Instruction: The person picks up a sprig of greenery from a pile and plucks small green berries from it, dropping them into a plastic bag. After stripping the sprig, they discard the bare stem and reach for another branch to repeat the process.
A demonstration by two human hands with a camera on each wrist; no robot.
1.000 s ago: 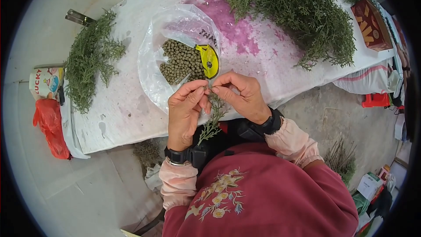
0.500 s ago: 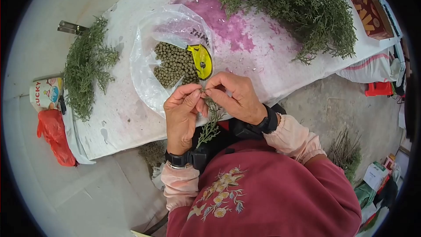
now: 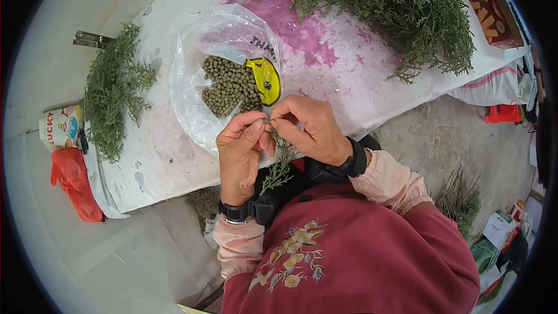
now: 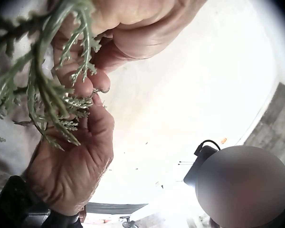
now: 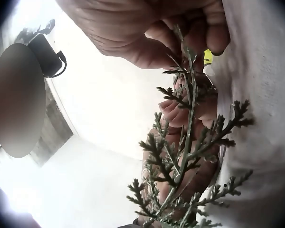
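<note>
In the head view both hands meet at the table's front edge, just below a clear plastic bag (image 3: 187, 102) of small brownish-green pellets (image 3: 231, 87). My left hand (image 3: 239, 154) pinches the top of a green conifer sprig (image 3: 279, 171) between thumb and forefinger. The right hand (image 3: 314, 131) pinches at the same spot, its fingertips close against the left ones. Below the fingers the sprig's leafy part hangs down, and it shows large in the right wrist view (image 5: 187, 147). What sits right between the fingertips is mostly hidden.
A big heap of conifer branches (image 3: 383, 14) lies at the back right, beside a red box (image 3: 491, 14). A smaller bunch (image 3: 113, 96) lies at the left edge, near a metal clip (image 3: 92, 39) and a red plastic bag (image 3: 75, 180). The white table (image 3: 154, 163) bears pink stains.
The head view has shifted a little, so the table and bag appear slightly farther left. Both hands keep their pinch on the sprig, with only slight finger movement.
</note>
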